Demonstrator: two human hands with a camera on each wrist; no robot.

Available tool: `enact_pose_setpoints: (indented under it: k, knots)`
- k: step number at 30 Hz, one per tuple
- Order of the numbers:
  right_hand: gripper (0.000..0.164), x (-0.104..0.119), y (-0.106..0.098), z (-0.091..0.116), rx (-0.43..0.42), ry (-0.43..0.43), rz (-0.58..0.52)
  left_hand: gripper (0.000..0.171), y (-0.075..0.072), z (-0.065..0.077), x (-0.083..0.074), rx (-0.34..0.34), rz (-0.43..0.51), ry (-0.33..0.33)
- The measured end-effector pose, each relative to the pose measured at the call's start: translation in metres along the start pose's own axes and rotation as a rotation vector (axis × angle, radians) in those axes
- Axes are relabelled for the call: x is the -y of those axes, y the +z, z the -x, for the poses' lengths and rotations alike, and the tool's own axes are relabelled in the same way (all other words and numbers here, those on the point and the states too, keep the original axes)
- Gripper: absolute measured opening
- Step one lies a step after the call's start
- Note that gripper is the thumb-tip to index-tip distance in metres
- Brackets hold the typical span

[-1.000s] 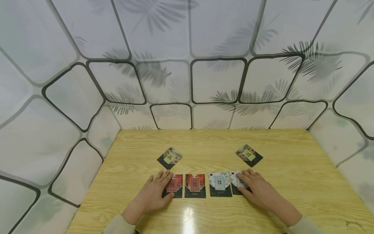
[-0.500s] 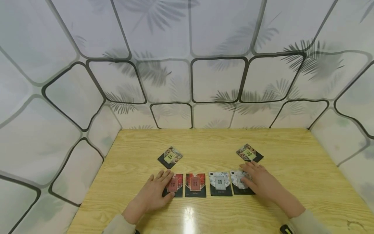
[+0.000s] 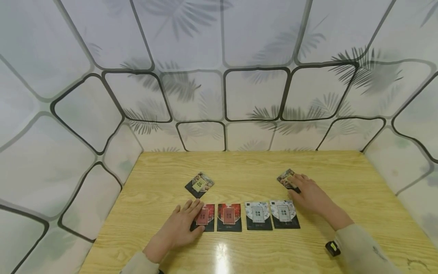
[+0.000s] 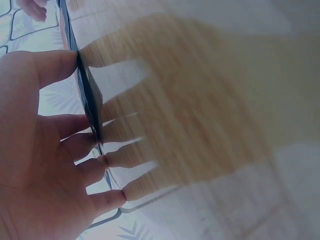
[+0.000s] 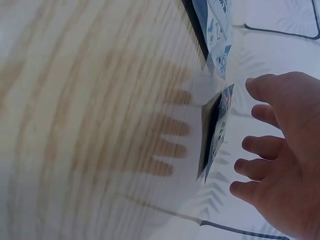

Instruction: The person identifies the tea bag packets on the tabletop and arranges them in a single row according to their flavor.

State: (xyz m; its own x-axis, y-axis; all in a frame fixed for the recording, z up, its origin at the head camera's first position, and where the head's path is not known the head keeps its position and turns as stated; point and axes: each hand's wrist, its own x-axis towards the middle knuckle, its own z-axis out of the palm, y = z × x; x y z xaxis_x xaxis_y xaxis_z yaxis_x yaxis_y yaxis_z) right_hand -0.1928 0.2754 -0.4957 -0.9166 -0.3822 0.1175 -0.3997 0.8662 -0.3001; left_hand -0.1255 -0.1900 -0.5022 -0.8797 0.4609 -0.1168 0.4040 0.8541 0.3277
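Observation:
My left hand [image 3: 178, 226] rests with fairly straight fingers on the leftmost red-and-black packet [image 3: 209, 219], hiding its left part. The left wrist view shows thumb and fingertips touching this flat packet [image 4: 89, 95]. My right hand [image 3: 313, 196] is over the right-hand tilted, food-printed packet [image 3: 284, 178], covering part of it. In the right wrist view its relaxed fingers are apart from the packet [image 5: 216, 132] and hold nothing. A second red packet [image 3: 229, 219] and two white-and-black packets, one left [image 3: 258, 217] and one right [image 3: 284, 214], complete the row.
Another tilted food-printed packet [image 3: 199, 185] lies behind the red ones. All lie on a wood-grain table [image 3: 164, 167]. Pale walls [image 3: 253, 95] with leaf prints enclose its back and sides. A dark device [image 3: 332, 248] sits at my right cuff.
My right hand has left the rightmost white packet and moved back and right to the tilted packet behind it. The left hand has stayed in place.

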Motion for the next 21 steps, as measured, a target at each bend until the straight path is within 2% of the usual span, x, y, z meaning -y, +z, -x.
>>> enact_pose_setpoints:
  k: [6, 12, 18, 21]
  knots:
    - [0.05, -0.004, 0.001, -0.005, 0.008, 0.013, -0.002, 0.076, -0.001, 0.0, 0.0, 0.001, 0.007, 0.002]
    - [0.043, -0.008, 0.003, -0.01, 0.003, -0.013, 0.063, 0.076, -0.001, 0.0, -0.001, 0.001, 0.01, -0.004]
    - [0.052, -0.011, 0.002, -0.013, 0.025, -0.022, 0.117, 0.076, -0.002, 0.0, -0.001, 0.002, 0.011, -0.004]
    - [0.05, -0.012, 0.003, -0.013, 0.039, -0.003, 0.112, 0.076, -0.002, 0.0, -0.002, 0.005, 0.009, -0.005]
